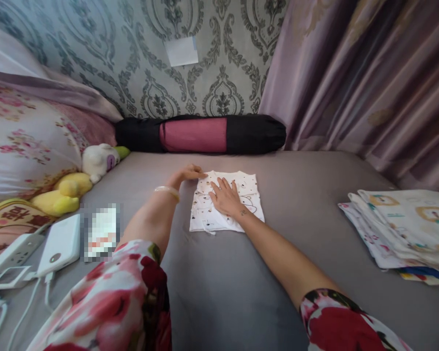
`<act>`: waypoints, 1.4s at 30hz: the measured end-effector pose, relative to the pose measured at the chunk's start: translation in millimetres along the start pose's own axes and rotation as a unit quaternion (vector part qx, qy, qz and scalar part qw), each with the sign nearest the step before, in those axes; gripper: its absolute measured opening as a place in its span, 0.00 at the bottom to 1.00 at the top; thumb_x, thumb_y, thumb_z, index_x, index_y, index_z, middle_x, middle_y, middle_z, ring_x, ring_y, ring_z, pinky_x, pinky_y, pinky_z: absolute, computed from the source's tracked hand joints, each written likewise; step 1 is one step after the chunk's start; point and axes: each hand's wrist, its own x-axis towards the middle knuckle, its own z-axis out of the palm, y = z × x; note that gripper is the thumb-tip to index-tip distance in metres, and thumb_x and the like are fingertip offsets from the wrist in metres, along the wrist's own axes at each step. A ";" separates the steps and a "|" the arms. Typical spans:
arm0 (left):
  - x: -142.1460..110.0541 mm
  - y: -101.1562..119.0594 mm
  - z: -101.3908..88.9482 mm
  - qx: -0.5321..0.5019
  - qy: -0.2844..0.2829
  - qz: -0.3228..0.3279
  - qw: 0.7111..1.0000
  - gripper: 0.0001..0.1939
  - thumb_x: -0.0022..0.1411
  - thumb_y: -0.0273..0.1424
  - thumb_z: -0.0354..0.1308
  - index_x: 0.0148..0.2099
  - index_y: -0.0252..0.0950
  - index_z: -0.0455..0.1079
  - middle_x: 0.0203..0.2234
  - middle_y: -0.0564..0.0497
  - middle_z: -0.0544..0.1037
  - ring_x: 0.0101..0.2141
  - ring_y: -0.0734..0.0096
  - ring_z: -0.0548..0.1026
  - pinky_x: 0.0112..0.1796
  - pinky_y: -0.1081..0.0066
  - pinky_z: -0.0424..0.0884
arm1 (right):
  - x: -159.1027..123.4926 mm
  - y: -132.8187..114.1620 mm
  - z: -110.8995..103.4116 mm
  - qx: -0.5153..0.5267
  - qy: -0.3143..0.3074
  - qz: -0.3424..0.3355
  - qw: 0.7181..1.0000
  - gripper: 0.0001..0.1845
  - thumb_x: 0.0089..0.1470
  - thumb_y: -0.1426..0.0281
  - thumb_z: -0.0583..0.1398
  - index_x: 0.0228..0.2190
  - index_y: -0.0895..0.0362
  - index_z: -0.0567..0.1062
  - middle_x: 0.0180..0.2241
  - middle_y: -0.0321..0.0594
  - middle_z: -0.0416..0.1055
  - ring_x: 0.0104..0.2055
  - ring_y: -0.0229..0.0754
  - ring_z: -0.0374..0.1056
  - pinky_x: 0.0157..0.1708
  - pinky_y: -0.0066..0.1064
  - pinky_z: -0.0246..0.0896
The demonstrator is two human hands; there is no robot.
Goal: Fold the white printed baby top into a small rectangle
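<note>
A small white baby garment point(254, 214) lies folded nearly square on the bed, printed with tiny motifs and the outline of a cartoon animal. My right hand point(226, 197) rests flat on top of it, fingers spread, hiding part of the print. At its far left corner is my left hand point(191, 173), with a digit stretched out to touch the edge; I see no cloth gripped there. A short white tie point(210, 232) sticks out from the near edge.
A stack of folded printed cloths point(406, 224) lies to the right. At the left are a power strip point(18, 251), a white power bank point(60, 243), cables and plush toys point(64, 192). A black-and-pink rolled bag point(193, 135) lies along the wall, beside curtains point(325, 73).
</note>
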 end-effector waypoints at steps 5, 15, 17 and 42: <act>6.5 -6.8 2.6 0.088 -0.022 0.015 0.996 0.16 0.45 0.46 0.64 0.23 0.39 0.70 0.18 0.54 0.68 0.26 0.70 0.67 0.30 0.71 0.64 | 0.8 -0.7 0.1 -0.012 -0.003 0.007 1.000 0.28 0.66 0.59 0.45 0.64 0.54 0.59 0.68 0.48 0.49 0.69 0.53 0.41 0.65 0.53 0.30; -47.0 14.0 8.1 -0.012 0.132 0.038 0.990 0.11 0.50 0.38 0.62 0.33 0.38 0.66 0.25 0.54 0.69 0.26 0.72 0.65 0.32 0.70 0.65 | 2.6 -2.6 -1.2 -0.003 -0.013 0.015 1.000 0.28 0.66 0.60 0.45 0.63 0.54 0.60 0.68 0.48 0.49 0.69 0.53 0.41 0.65 0.54 0.28; -72.1 20.3 6.2 -0.029 0.110 0.057 0.992 0.13 0.49 0.37 0.62 0.37 0.38 0.68 0.27 0.54 0.70 0.27 0.72 0.66 0.33 0.70 0.66 | 3.2 -2.6 -0.5 0.001 -0.013 0.013 1.000 0.28 0.66 0.60 0.45 0.63 0.55 0.60 0.68 0.49 0.49 0.69 0.53 0.41 0.65 0.54 0.28; -127.7 20.5 31.6 0.235 0.098 0.022 0.967 0.17 0.55 0.21 0.50 0.43 0.37 0.75 0.37 0.46 0.70 0.40 0.63 0.71 0.46 0.65 0.68 | 6.2 -1.1 1.5 -0.039 -0.037 0.012 0.998 0.30 0.66 0.58 0.41 0.64 0.54 0.58 0.68 0.49 0.47 0.69 0.54 0.40 0.64 0.56 0.29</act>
